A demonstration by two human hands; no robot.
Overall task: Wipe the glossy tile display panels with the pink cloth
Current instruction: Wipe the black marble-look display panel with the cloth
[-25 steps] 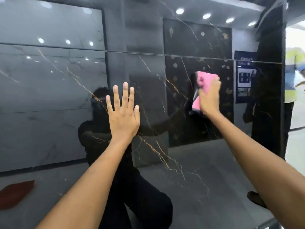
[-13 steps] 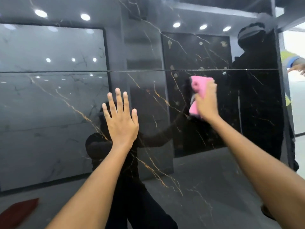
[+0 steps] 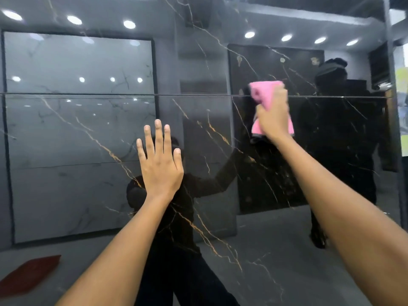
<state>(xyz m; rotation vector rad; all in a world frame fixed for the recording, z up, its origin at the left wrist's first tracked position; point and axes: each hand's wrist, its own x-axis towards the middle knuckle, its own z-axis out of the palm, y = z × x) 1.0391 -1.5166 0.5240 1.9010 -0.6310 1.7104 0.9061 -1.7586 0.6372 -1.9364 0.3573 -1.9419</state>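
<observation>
A glossy black tile panel (image 3: pixel 209 133) with gold veins fills the view, and a thin horizontal joint (image 3: pixel 88 94) splits it from the panel above (image 3: pixel 198 51). My left hand (image 3: pixel 160 164) lies flat on the lower panel with its fingers straight and pointing up. My right hand (image 3: pixel 274 115) grips the bunched pink cloth (image 3: pixel 261 89) and presses it to the tile right at the joint, up and to the right of my left hand. Part of the cloth is hidden behind my hand.
The panels mirror the showroom: ceiling lights, grey tile boards and a dark standing figure (image 3: pixel 335 120) at the right. A red shape (image 3: pixel 28 274) shows in the reflection at the lower left. The panel's right edge (image 3: pixel 390 129) borders a bright opening.
My view has tilted up, so the joint sits lower in frame. The right hand with the cloth has risen onto the joint. My left hand stays flat on the tile.
</observation>
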